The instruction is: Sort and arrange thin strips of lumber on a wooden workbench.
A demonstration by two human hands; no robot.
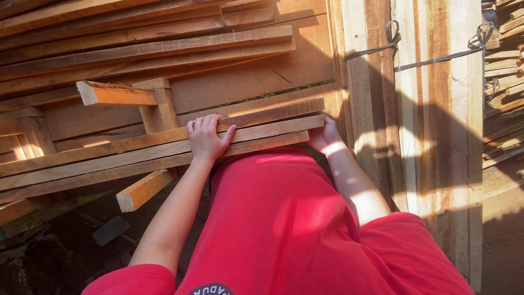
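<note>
Head view showed three long planks [136,153] lying crosswise before the person; left hand [206,139] gripped mid-length, right hand [326,136] clasped their end.

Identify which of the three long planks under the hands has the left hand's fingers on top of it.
The uppermost, farthest plank: the left hand drapes its fingers over it, while the right hand grips the stack's end.
</note>
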